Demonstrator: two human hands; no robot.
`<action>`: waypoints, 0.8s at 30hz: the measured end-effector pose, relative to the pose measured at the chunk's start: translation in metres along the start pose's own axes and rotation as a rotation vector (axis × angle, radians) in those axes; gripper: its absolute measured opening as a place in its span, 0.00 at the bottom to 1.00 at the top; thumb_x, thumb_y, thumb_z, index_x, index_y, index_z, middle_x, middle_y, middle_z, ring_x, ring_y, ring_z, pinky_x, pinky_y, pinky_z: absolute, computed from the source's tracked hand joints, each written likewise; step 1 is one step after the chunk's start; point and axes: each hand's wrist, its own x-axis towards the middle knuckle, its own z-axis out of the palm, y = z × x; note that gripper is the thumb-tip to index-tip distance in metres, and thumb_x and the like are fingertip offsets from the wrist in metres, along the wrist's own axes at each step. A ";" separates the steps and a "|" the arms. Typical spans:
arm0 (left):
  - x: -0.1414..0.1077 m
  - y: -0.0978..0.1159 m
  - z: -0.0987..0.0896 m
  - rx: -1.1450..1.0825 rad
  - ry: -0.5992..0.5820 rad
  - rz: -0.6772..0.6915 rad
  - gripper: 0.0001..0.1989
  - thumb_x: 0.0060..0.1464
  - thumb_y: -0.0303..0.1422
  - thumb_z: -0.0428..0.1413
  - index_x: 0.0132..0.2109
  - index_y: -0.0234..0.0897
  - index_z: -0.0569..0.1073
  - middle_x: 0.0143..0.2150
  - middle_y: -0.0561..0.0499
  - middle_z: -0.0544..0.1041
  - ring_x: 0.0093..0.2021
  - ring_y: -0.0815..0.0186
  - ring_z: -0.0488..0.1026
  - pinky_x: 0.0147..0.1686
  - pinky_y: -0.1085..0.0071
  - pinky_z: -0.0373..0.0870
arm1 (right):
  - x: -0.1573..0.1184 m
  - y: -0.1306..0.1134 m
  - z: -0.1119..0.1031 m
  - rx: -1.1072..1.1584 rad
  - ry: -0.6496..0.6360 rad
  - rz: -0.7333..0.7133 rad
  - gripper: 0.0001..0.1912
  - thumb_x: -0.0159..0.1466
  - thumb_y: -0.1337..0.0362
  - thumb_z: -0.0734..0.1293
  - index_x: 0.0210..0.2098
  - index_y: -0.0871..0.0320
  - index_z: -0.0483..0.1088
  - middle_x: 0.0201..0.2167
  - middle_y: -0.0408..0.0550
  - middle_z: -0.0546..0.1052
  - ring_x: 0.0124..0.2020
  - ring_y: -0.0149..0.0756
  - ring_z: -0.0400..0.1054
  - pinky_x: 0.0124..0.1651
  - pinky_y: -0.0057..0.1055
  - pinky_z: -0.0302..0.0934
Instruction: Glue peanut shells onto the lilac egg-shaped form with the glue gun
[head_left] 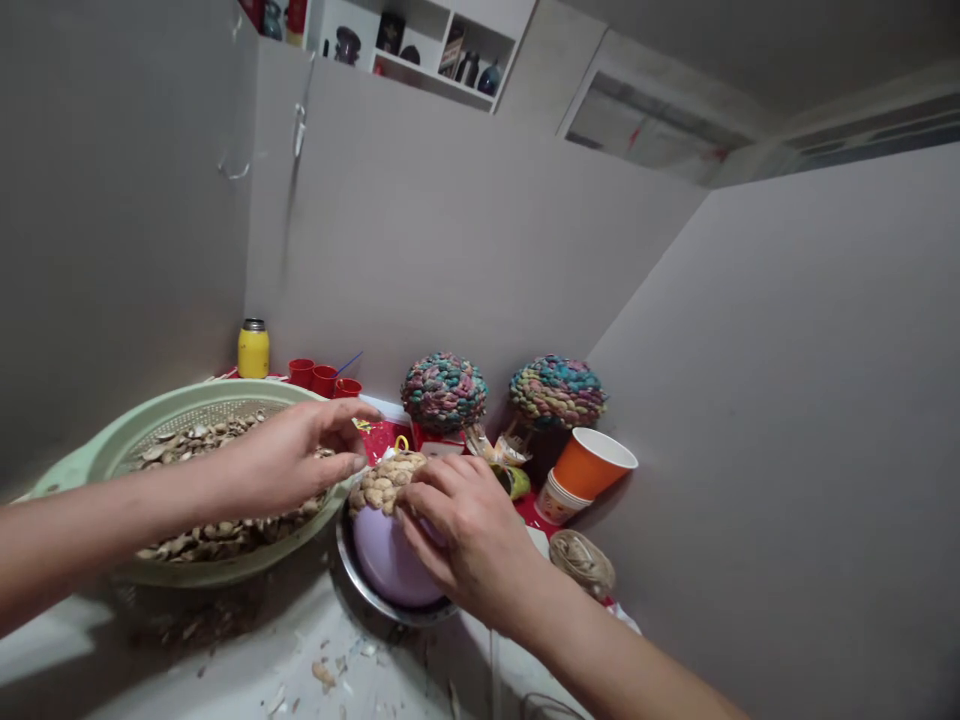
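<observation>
A purple balloon [386, 560], its top covered in overlapping tan shells [385, 480], sits in a metal bowl [409, 612] on the table. My right hand [469, 520] is curled against the balloon's right side, its fingertips on the edge of the shell layer. Whether a loose shell is under those fingertips, I cannot tell. My left hand [300, 455] hangs over the right rim of a light green colander [217, 575], thumb and fingers apart and nothing seen between them. Inside the colander lie many loose shells [225, 545].
Behind the bowl stand two colourful shell-covered domes [445, 392]. An orange paper cup [592, 462] and a twine roll [582, 562] are at the right. Red cups [324, 379] and a yellow bottle [253, 350] line the back. Shell bits [324, 674] litter the table.
</observation>
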 end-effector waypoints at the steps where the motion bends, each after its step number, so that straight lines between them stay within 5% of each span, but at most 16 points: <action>1: -0.006 0.003 0.004 -0.021 0.046 0.004 0.16 0.56 0.30 0.52 0.51 0.34 0.71 0.36 0.51 0.78 0.36 0.65 0.74 0.39 0.69 0.70 | -0.002 0.001 -0.001 0.013 0.019 0.003 0.06 0.66 0.66 0.63 0.37 0.59 0.72 0.36 0.51 0.74 0.39 0.43 0.63 0.43 0.40 0.54; 7: -0.048 0.019 0.044 -0.098 0.099 0.032 0.10 0.60 0.29 0.49 0.45 0.35 0.73 0.34 0.51 0.77 0.34 0.67 0.73 0.35 0.73 0.70 | -0.025 0.016 -0.012 0.106 0.308 0.001 0.04 0.67 0.69 0.63 0.38 0.58 0.70 0.38 0.51 0.74 0.41 0.41 0.66 0.45 0.39 0.57; 10: -0.068 0.015 0.072 -0.017 0.056 0.179 0.08 0.61 0.28 0.49 0.40 0.37 0.73 0.34 0.52 0.79 0.32 0.69 0.75 0.34 0.77 0.69 | -0.048 0.030 -0.014 0.113 0.402 0.086 0.07 0.68 0.69 0.61 0.33 0.58 0.66 0.33 0.49 0.73 0.37 0.39 0.64 0.41 0.36 0.57; 14: -0.075 -0.005 0.114 0.156 -0.045 0.448 0.13 0.65 0.28 0.44 0.34 0.36 0.70 0.25 0.52 0.76 0.23 0.71 0.69 0.24 0.77 0.63 | -0.081 0.046 -0.004 0.117 0.357 0.242 0.12 0.70 0.64 0.58 0.29 0.57 0.62 0.29 0.46 0.70 0.32 0.38 0.62 0.37 0.34 0.54; 20: -0.058 -0.052 0.184 0.315 -0.045 0.880 0.19 0.68 0.34 0.40 0.29 0.38 0.67 0.15 0.57 0.65 0.15 0.71 0.60 0.16 0.71 0.50 | -0.120 0.066 0.010 0.126 0.312 0.374 0.16 0.70 0.61 0.59 0.25 0.56 0.60 0.23 0.43 0.66 0.27 0.36 0.60 0.32 0.32 0.52; 24: -0.058 -0.070 0.204 0.351 -0.116 0.926 0.23 0.68 0.33 0.41 0.24 0.38 0.65 0.14 0.57 0.63 0.15 0.71 0.58 0.16 0.72 0.51 | -0.137 0.073 0.019 0.177 0.294 0.418 0.18 0.69 0.61 0.59 0.23 0.56 0.60 0.21 0.42 0.67 0.25 0.35 0.62 0.30 0.31 0.55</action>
